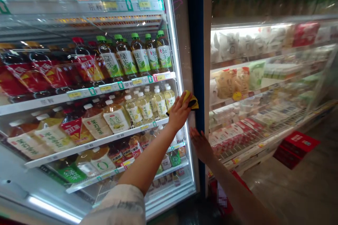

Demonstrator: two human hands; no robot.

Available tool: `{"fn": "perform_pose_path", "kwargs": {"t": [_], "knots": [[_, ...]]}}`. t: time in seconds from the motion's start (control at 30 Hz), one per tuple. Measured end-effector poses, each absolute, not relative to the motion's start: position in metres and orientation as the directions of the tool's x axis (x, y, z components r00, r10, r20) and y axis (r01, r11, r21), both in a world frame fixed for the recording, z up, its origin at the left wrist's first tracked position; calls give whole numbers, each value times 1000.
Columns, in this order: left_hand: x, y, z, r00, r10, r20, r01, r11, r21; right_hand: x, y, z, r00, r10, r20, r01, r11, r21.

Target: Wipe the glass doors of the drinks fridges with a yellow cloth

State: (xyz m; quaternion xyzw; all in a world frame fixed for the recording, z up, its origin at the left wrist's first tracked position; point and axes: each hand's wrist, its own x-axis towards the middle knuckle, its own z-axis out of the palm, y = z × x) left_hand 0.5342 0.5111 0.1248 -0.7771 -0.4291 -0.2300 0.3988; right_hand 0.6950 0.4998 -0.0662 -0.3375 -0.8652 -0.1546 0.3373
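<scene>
My left hand (180, 113) presses a yellow cloth (194, 101) with black parts against the right edge of a glass cooler door (182, 52). Its fingers lie over the cloth. Lower down, my right hand (200, 145) rests its outstretched fingers at the side of the door frame, apart from the cloth, and no object shows in it. Through the glass beside my left hand stand small bottles with white caps (160, 102). Above them are green-capped tea bottles (138, 56).
Shelves of red-labelled bottles (88, 63) and other drinks fill the cooler. Right of a dark blue panel (196, 42) runs an open chilled display (235, 107) with packaged goods. A red box-shaped sign (295, 147) juts out over the floor (290, 193).
</scene>
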Motion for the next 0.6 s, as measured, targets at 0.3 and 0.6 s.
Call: {"fn": "perform_pose_path", "kwargs": {"t": [0.3,0.6], "knots": [[517,489,75,641,482,598,768,-384,-513,695,491,-108,-511,541,668,714,700,-21],[511,480,55,620,502,604,785,-408,-466,675,485,-122,-423,663,618,768,624,-143]]}}
